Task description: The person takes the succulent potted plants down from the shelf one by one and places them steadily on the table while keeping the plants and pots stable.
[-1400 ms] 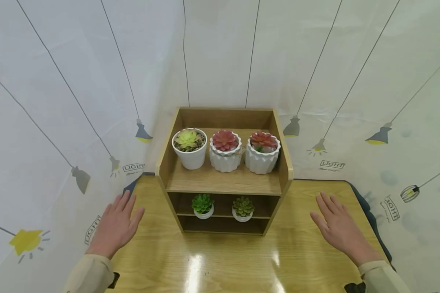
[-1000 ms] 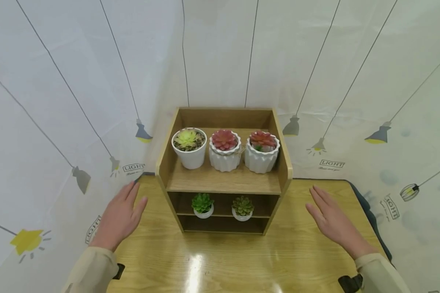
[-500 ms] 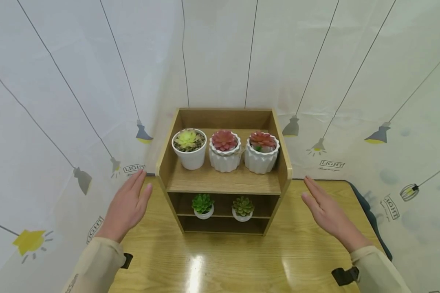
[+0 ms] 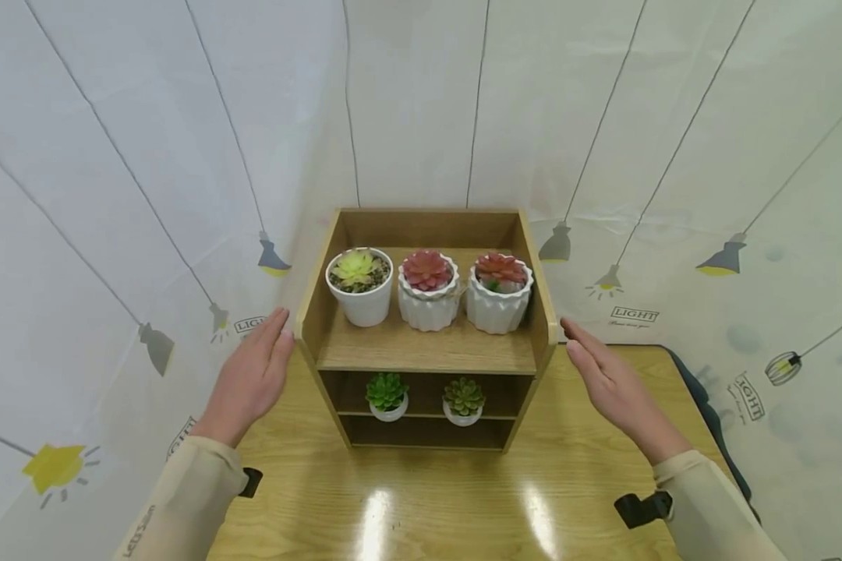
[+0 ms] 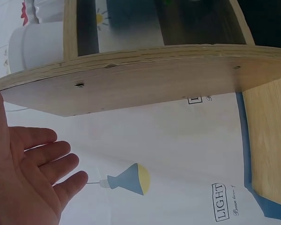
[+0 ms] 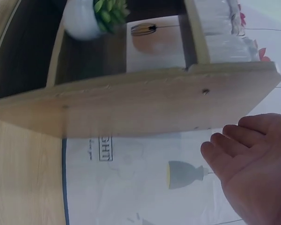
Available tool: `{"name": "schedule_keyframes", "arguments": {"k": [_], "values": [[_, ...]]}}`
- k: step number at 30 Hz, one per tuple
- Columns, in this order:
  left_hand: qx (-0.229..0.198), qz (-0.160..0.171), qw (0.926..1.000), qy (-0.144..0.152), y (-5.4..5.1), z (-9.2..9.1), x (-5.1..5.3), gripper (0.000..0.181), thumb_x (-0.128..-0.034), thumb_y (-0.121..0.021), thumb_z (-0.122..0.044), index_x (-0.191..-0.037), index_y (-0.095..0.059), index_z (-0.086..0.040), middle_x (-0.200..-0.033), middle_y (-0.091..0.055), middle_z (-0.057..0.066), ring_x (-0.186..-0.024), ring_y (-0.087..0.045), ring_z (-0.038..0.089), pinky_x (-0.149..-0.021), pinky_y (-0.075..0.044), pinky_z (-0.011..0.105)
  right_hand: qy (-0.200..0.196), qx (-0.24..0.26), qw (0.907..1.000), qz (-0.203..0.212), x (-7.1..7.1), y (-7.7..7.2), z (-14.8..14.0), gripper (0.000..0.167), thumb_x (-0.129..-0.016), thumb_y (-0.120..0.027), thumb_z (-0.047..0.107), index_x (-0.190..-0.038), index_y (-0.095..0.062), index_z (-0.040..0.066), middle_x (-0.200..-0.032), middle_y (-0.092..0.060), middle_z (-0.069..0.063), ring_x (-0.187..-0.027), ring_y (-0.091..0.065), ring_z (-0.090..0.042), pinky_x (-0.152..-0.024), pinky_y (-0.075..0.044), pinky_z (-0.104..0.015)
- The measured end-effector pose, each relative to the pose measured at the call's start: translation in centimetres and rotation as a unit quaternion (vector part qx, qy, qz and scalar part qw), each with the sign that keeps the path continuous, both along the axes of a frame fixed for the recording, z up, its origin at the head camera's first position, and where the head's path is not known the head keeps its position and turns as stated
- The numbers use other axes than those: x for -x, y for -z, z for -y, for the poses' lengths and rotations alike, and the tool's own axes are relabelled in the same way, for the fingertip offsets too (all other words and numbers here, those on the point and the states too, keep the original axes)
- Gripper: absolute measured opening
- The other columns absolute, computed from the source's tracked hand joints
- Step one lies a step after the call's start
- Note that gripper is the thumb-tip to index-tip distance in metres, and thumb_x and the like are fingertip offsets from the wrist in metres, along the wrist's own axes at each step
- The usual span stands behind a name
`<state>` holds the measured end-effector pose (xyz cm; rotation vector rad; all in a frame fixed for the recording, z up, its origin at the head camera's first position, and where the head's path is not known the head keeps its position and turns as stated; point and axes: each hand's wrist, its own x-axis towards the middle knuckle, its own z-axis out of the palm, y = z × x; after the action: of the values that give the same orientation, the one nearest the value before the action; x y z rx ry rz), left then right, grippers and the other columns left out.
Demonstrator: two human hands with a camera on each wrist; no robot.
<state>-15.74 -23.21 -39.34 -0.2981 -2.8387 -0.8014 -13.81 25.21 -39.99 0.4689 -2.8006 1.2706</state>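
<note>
A small wooden shelf (image 4: 428, 354) stands on the table between my two hands. My left hand (image 4: 247, 383) is raised beside its left side panel (image 5: 145, 86), fingers extended. Mirroring it, my right hand (image 4: 616, 391) is at the right side panel (image 6: 131, 110), fingers fairly straight. Both wrist views show a gap between the fingers and the panels; whether either thumb touches the edge, I cannot tell. On top sit a yellow-green succulent in a smooth white pot (image 4: 367, 305) and two red succulents in ridged white pots (image 4: 428, 308).
Two little green succulents in white bowls, one bright (image 4: 387, 393) and one duller (image 4: 463, 399), stand on the middle level. The wooden table (image 4: 435, 499) extends in front. A pale cloth (image 4: 421, 101) printed with lamps hangs behind and around it.
Both hands have moved inward and forward from out over the table's sides, up to the shelf's side panels. Their palms have turned to face each other. The shelf and plants stay put.
</note>
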Motion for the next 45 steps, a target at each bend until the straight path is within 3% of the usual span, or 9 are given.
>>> {"name": "schedule_keyframes", "arguments": {"k": [4,6,9,14,25,31,41,45], "values": [[-0.031,-0.010,0.9994,0.013,-0.6,-0.1,0.2,0.062,-0.1132,-0.025,-0.039,-0.160,-0.030,0.000,-0.164,-0.032,0.024,-0.150,-0.030,0.047,-0.122,-0.023,0.060,0.002,0.025,0.9997,-0.007,0.3,-0.7,0.7,0.055,-0.114,-0.030,0.032,-0.161,-0.031,0.003,-0.163,-0.036,-0.020,-0.147,-0.039,-0.042,-0.119,-0.034,-0.042],[-0.044,-0.013,0.9988,0.020,-0.9,-0.2,0.4,0.061,-0.1132,-0.026,-0.039,-0.159,-0.032,0.000,-0.163,-0.035,0.024,-0.149,-0.031,0.046,-0.121,-0.024,0.060,0.006,0.032,0.9995,-0.006,0.4,-1.1,1.0,0.055,-0.114,-0.031,0.033,-0.160,-0.032,0.003,-0.163,-0.037,-0.019,-0.145,-0.041,-0.041,-0.119,-0.034,-0.042],[-0.072,-0.010,0.9968,0.033,-1.2,-0.5,0.8,0.060,-0.1135,-0.027,-0.038,-0.158,-0.034,0.001,-0.161,-0.037,0.024,-0.149,-0.033,0.045,-0.121,-0.025,0.059,0.010,0.043,0.9990,-0.006,0.8,-1.6,1.4,0.055,-0.114,-0.032,0.033,-0.160,-0.033,0.004,-0.162,-0.038,-0.019,-0.143,-0.044,-0.042,-0.117,-0.033,-0.056],[-0.115,0.022,0.9923,0.042,-1.8,-1.1,1.4,0.062,-0.1137,-0.025,-0.039,-0.158,-0.033,0.004,-0.162,-0.034,0.024,-0.151,-0.030,0.043,-0.123,-0.023,0.057,0.018,0.043,0.9989,-0.007,1.6,-2.0,1.9,0.055,-0.114,-0.033,0.035,-0.160,-0.034,0.005,-0.159,-0.042,-0.021,-0.140,-0.047,-0.044,-0.116,-0.034,-0.062],[-0.192,0.119,0.9740,0.002,-1.9,-2.1,2.1,0.074,-0.1103,-0.023,-0.054,-0.162,-0.023,0.000,-0.168,-0.022,0.019,-0.157,-0.017,0.037,-0.127,-0.014,0.053,0.040,0.040,0.9979,0.031,2.9,-2.4,2.7,0.059,-0.112,-0.035,0.041,-0.159,-0.036,0.004,-0.158,-0.041,-0.024,-0.146,-0.038,-0.045,-0.118,-0.031,-0.060],[-0.206,0.145,0.9674,-0.022,-1.9,-2.6,2.4,0.078,-0.1096,-0.019,-0.055,-0.161,-0.019,0.004,-0.169,-0.018,0.022,-0.157,-0.014,0.039,-0.127,-0.013,0.053,0.049,0.038,0.9975,0.033,3.2,-2.2,3.0,0.058,-0.113,-0.035,0.037,-0.158,-0.035,0.000,-0.157,-0.039,-0.026,-0.147,-0.036,-0.045,-0.118,-0.032,-0.059],[-0.204,0.123,0.9705,-0.038,-0.8,-3.0,2.7,0.079,-0.1100,-0.017,-0.054,-0.159,-0.022,0.007,-0.167,-0.022,0.025,-0.156,-0.017,0.039,-0.127,-0.015,0.051,0.072,0.068,0.9949,0.018,3.1,-2.0,3.6,0.055,-0.113,-0.035,0.032,-0.154,-0.037,-0.006,-0.158,-0.037,-0.024,-0.149,-0.033,-0.042,-0.123,-0.026,-0.053],[-0.185,0.116,0.9748,-0.046,-0.8,-3.0,2.7,0.077,-0.1103,-0.018,-0.053,-0.159,-0.027,0.006,-0.166,-0.025,0.024,-0.155,-0.020,0.039,-0.126,-0.018,0.052,0.073,0.093,0.9924,0.032,3.0,-1.8,3.9,0.058,-0.113,-0.035,0.033,-0.153,-0.036,-0.009,-0.160,-0.033,-0.023,-0.151,-0.029,-0.041,-0.124,-0.023,-0.052]]}}
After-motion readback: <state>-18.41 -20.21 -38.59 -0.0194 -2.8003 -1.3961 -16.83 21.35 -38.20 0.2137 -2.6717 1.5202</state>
